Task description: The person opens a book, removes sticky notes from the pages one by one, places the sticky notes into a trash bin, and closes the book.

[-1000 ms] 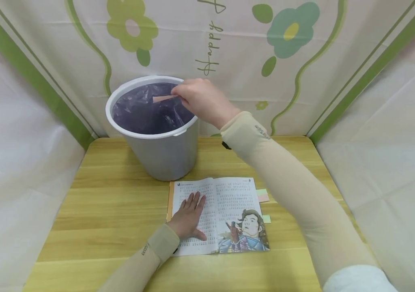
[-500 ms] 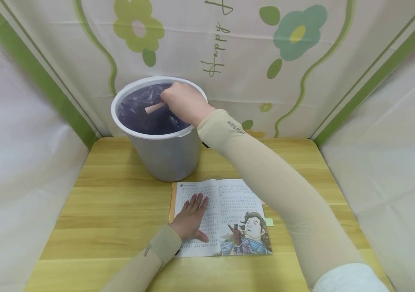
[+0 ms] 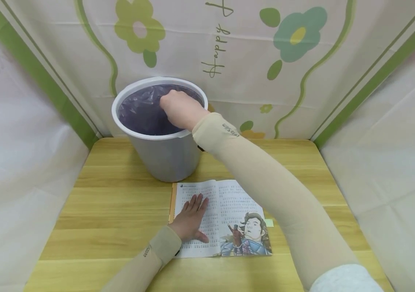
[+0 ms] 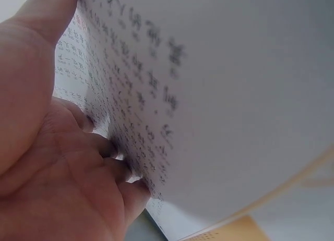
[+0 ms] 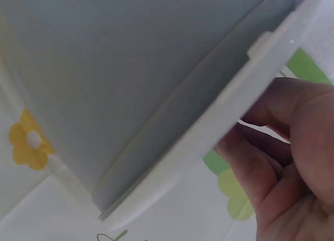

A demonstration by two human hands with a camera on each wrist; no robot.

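Observation:
On the wooden table an open book [image 3: 231, 202] lies with printed text and a coloured drawing of a figure. My left hand [image 3: 190, 221] rests on its left page, fingers straight and spread. In the left wrist view, the page [image 4: 235, 95] curves up beside the palm. A grey bin [image 3: 167, 160] with a white rim and a dark plastic liner [image 3: 138, 107] stands behind the book. My right hand [image 3: 181, 108] reaches over its rim with curled fingers. From the right wrist, the rim [image 5: 182, 152] covers the fingertips, so I cannot tell whether they hold anything.
A light-green tab [image 3: 269, 223] sticks out at the book's right edge. White cloth walls with printed flowers [image 3: 298, 35] enclose the table [image 3: 112, 227] at the back and sides, and the bin stands close to the back cloth.
My right hand has moved left and lower into the bin's mouth. The pink strip it pinched earlier is out of sight now. My left hand stays on the page.

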